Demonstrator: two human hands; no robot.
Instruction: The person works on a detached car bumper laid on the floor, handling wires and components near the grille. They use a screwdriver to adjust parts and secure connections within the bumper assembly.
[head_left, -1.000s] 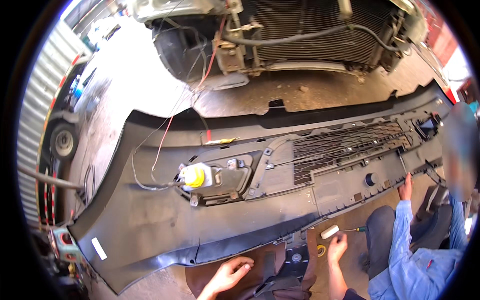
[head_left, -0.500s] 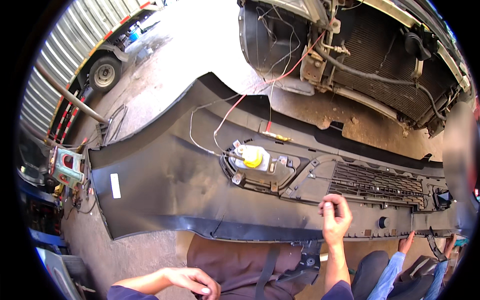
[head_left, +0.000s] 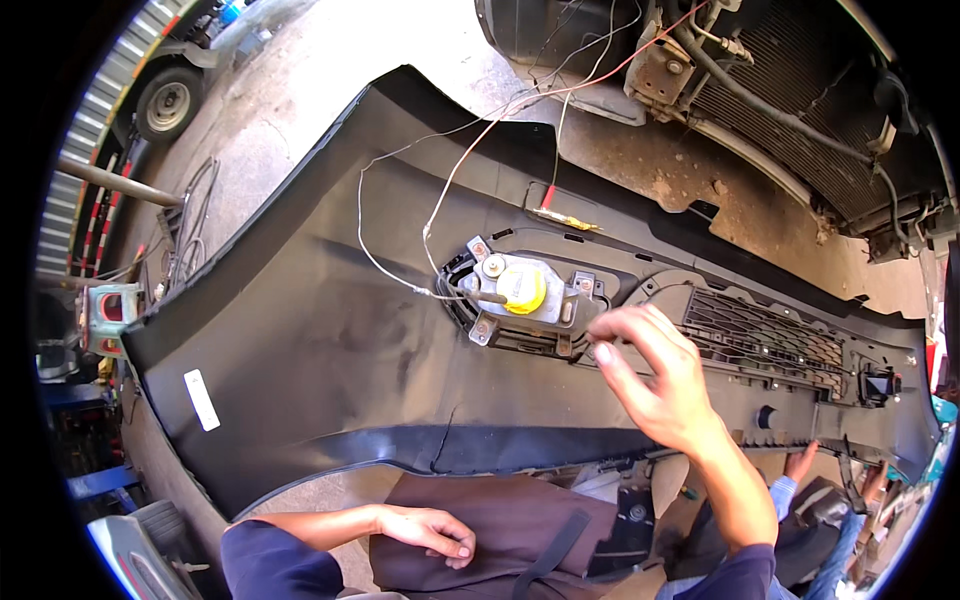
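Observation:
A large black car bumper (head_left: 330, 375) lies inner side up before me. Bolted into its opening is a fog lamp (head_left: 553, 290), grey-backed with a yellow round cap and wires attached. My right hand (head_left: 670, 385) hovers just right of the lamp's bracket. Its thumb and bent fingers close toward one another at the tips; whatever small thing they may hold is hidden. Below the bumper's near edge my left hand (head_left: 425, 530) hangs over a brown apron (head_left: 500, 510), its fingers loosely bent and holding nothing. A red-sleeved wire clip with a yellow end (head_left: 568, 218) lies above the lamp.
The vehicle's exposed front with its radiator (head_left: 800, 120) stands at the far right, wires running from it to the lamp. Another person's hand (head_left: 800, 462) touches the bumper's near edge at right. A green-red stool (head_left: 108, 315) and a truck wheel (head_left: 168, 104) are at left.
My right hand has moved left and up from the bumper's near edge toward the lamp. My left hand has shifted slightly right and up. The view has come closer to the bumper.

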